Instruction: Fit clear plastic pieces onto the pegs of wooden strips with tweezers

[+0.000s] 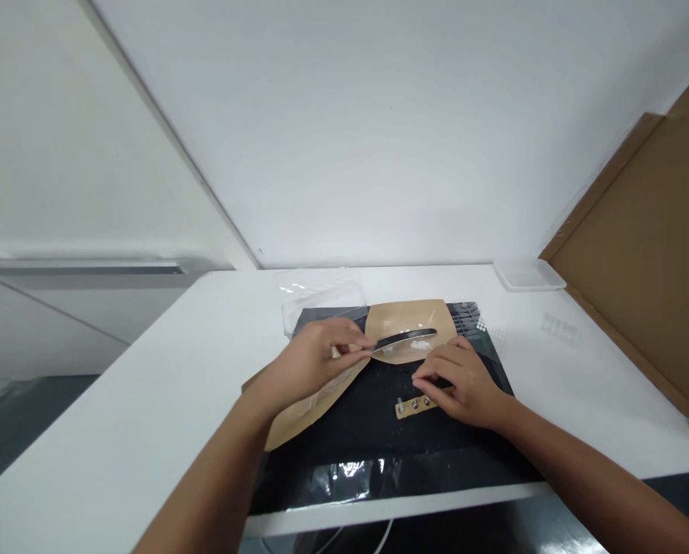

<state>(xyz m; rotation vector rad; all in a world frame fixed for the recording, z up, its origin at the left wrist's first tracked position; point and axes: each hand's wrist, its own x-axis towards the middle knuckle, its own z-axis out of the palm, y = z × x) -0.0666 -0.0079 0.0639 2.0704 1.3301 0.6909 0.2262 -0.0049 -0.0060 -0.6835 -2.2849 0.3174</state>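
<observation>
My left hand [321, 354] pinches the near end of a thin, dark, curved strip [407, 337] with a pale edge. The strip reaches right over a tan paper sheet [411, 310] that bears small white bits [421, 345]. My right hand [457, 383] is closed, thumb and fingertips together; whatever they hold is too small to make out. Under that hand lies a narrow tan bar [405, 410] with several small metal, rounded pieces on it, its right end hidden by the hand. Another tan sheet [290, 427] lies partly beneath my left hand and forearm.
Everything lies on a glossy black mat [344, 454] on a white table [177, 400]. Clear plastic packaging [324, 300] is behind my left hand. A shallow translucent tray [529, 275] stands at the back right, beside a large cardboard panel [656, 231]. A white wall rises behind.
</observation>
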